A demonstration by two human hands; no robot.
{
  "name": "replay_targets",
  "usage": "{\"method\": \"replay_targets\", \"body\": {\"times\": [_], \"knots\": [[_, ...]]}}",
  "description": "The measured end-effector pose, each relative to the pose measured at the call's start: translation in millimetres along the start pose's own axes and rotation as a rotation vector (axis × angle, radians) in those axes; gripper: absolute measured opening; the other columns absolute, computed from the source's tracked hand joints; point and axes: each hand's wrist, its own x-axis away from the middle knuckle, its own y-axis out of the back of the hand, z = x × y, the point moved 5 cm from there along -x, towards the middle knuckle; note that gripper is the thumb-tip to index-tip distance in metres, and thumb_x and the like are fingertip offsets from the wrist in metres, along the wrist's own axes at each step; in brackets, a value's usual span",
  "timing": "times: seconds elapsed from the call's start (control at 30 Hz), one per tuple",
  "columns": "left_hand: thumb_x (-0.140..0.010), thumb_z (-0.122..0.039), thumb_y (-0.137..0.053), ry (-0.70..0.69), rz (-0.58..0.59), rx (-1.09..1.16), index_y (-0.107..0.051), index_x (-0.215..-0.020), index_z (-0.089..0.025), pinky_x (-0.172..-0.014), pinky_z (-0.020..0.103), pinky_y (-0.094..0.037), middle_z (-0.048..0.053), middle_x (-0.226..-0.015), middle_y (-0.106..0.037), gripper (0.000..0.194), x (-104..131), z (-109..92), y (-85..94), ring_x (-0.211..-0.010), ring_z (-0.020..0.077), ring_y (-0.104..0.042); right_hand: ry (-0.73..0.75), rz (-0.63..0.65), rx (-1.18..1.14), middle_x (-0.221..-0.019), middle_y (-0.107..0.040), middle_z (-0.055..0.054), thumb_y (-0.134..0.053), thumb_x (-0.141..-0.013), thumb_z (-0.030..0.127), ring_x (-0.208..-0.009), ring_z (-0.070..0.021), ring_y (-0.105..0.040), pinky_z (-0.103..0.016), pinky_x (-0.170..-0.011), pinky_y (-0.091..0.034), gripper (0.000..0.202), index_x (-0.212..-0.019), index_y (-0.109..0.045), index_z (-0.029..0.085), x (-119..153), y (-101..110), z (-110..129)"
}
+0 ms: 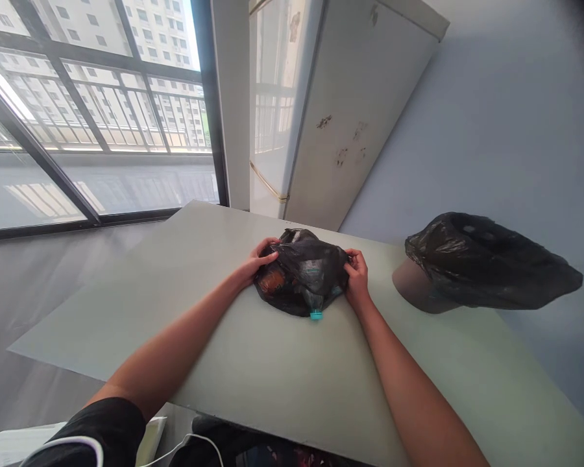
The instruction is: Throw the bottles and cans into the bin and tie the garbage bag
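Note:
A thin black plastic bag (296, 266) lies on the pale table in front of me. Through its film show a clear bottle and an orange-brown item (272, 281). The bottle's turquoise cap (316, 314) sticks out at the near edge of the bag. My left hand (261, 256) pinches the bag's left edge between thumb and fingers. At the right edge, my right hand (357, 269) has its fingers curled round the plastic.
On the right side of the table (272, 370), a bin (421, 285) lined with a black bag (491, 263) stands near the wall. A fridge (340, 130) rises behind the table. Glass doors (107, 117) are at the left. A white cable (194, 436) hangs near the front edge.

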Motion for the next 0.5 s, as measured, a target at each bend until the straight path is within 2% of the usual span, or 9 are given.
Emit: {"method": "replay_targets", "body": {"times": [0.1, 0.17, 0.23, 0.3, 0.37, 0.5], "knots": [[-0.066, -0.030, -0.095, 0.004, -0.027, -0.073, -0.078, -0.100, -0.019, -0.097, 0.032, -0.051, 0.008, -0.130, -0.067, 0.039, -2, 4, 3.4, -0.114, 0.0255, -0.066, 0.052, -0.011, 0.009, -0.091, -0.058, 0.002, -0.066, -0.071, 0.018, -0.085, -0.0149, -0.052, -0.026, -0.077, -0.042, 0.020, -0.090, -0.061, 0.024, 2, 1, 6], [-0.066, -0.031, -0.095, -0.008, -0.057, -0.071, -0.078, -0.085, -0.016, -0.100, 0.030, -0.050, 0.009, -0.137, -0.064, 0.030, -4, 6, 6.1, -0.120, 0.0260, -0.064, 0.070, -0.014, 0.017, -0.084, -0.053, 0.002, -0.065, -0.073, 0.020, -0.079, -0.0143, -0.049, -0.026, -0.074, -0.040, 0.013, -0.081, -0.056, 0.023, 2, 1, 8], [-0.073, -0.040, -0.091, -0.004, -0.067, -0.035, -0.077, -0.084, -0.016, -0.095, 0.031, -0.052, 0.010, -0.127, -0.069, 0.029, -5, 8, 6.6, -0.112, 0.0243, -0.067, 0.066, -0.007, 0.030, -0.076, -0.048, 0.003, -0.065, -0.077, 0.024, -0.070, -0.0139, -0.043, -0.027, -0.067, -0.037, 0.014, -0.077, -0.051, 0.023, 3, 1, 9], [-0.082, -0.047, -0.084, 0.003, -0.090, 0.008, -0.075, -0.086, -0.017, -0.083, 0.030, -0.054, 0.007, -0.103, -0.074, 0.032, -5, 8, 6.8, -0.092, 0.0201, -0.069, 0.057, 0.006, 0.052, -0.069, -0.044, 0.004, -0.068, -0.081, 0.029, -0.065, -0.0137, -0.038, -0.028, -0.063, -0.034, 0.023, -0.072, -0.048, 0.023, 3, 1, 8], [-0.085, -0.050, -0.080, 0.003, -0.134, 0.052, -0.071, -0.085, -0.018, -0.072, 0.027, -0.053, 0.003, -0.084, -0.071, 0.034, -4, 8, 8.1, -0.075, 0.0160, -0.067, 0.049, 0.026, 0.080, -0.065, -0.042, 0.004, -0.073, -0.082, 0.034, -0.063, -0.0133, -0.035, -0.028, -0.061, -0.032, 0.033, -0.066, -0.046, 0.022, 4, 0, 7], [-0.085, -0.049, -0.079, 0.007, -0.216, 0.131, -0.068, -0.086, -0.017, -0.067, 0.027, -0.053, 0.002, -0.080, -0.071, 0.034, -6, 9, 15.2, -0.069, 0.0152, -0.066, 0.022, 0.089, 0.129, -0.063, -0.044, 0.003, -0.078, -0.080, 0.038, -0.063, -0.0131, -0.037, -0.029, -0.060, -0.031, 0.040, -0.056, -0.051, 0.020, 3, -2, 1]]}}
